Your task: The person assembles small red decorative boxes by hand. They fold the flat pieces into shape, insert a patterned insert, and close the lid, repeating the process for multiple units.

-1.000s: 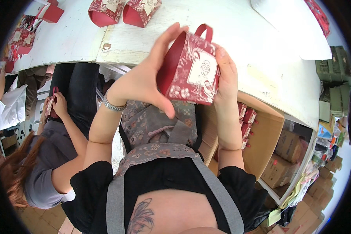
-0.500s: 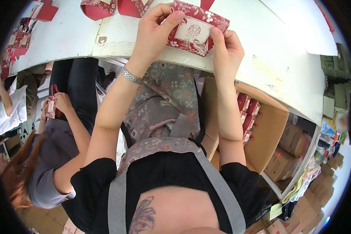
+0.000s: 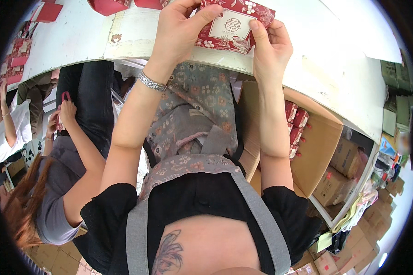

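Observation:
Between my two hands is a small red gift box (image 3: pixel 233 28) with white flowers and birds and a pale square panel, held over the near edge of the white table (image 3: pixel 137 43). My left hand (image 3: pixel 181 28) grips its left side, thumb lying across the printed face. On the right side my right hand (image 3: pixel 271 43) pinches it, with the thumb on the face and the fingers behind. The box's far edge is cut off by the top of the picture. Part of another red box (image 3: pixel 108 5) lies on the table to the left of my left hand.
An open cardboard carton (image 3: pixel 319 151) beside my right forearm holds several red boxes (image 3: pixel 298 126). To the left a co-worker (image 3: pixel 62 183) handles a red box. More red boxes (image 3: pixel 20 57) lie at the table's far left. Cartons (image 3: pixel 337 178) are under the table on the right.
My hands have moved slightly farther away with the gift box, toward the top of the picture. The view has shifted a little. The co-worker's hands have moved on their box.

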The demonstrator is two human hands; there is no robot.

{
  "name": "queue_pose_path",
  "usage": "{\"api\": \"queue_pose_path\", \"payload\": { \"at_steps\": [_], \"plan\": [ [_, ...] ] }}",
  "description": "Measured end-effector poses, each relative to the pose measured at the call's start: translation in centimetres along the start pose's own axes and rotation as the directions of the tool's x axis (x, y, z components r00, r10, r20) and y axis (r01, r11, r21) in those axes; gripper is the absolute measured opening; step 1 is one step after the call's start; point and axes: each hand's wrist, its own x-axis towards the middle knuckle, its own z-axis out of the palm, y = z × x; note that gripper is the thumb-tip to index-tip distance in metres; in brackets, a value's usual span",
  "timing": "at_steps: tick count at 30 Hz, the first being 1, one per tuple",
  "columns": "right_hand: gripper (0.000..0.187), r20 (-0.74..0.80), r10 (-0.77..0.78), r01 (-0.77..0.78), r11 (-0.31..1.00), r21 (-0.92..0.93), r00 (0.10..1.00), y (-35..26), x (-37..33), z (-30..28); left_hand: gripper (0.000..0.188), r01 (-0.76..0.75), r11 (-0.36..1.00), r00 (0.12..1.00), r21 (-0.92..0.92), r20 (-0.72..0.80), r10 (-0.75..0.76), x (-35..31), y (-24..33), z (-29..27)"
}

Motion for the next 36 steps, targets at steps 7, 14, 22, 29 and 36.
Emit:
{"api": "queue_pose_path", "payload": {
  "at_steps": [7, 14, 22, 29, 36],
  "plan": [
    [0.017, -0.007, 0.19, -0.186, 0.971, 0.148, 0.982, -0.7, 2.2, -0.8, 0.039, -0.136, 0.945, 0.978, 0.297, 0.19, 0.082, 0.6, 1.5, -0.3],
    [0.009, -0.069, 0.27, -0.262, 0.959, 0.105, 0.96, 0.3, 3.9, -0.5, 0.066, -0.219, 0.846, 0.939, 0.485, 0.34, 0.048, 1.8, 1.1, -0.3],
    [0.038, 0.234, -0.443, 0.458, 0.511, -0.727, 0.866, -1.0, -0.5, -1.1, 0.072, -0.3, 0.742, 0.92, 0.6, 0.388, 0.059, 3.0, 1.0, -0.8],
    [0.017, 0.593, -0.522, 0.728, 0.08, -0.681, 0.613, -1.7, -1.4, -0.9, 0.07, -0.221, 0.812, 0.928, 0.54, 0.373, 0.005, 2.5, 1.1, -0.7],
    [0.015, 0.602, -0.564, 0.744, 0.033, -0.667, 0.565, -0.9, -1.2, -0.6, 0.068, -0.24, 0.801, 0.926, 0.549, 0.376, 0.019, 2.0, 2.1, -0.5]
  ]
}}
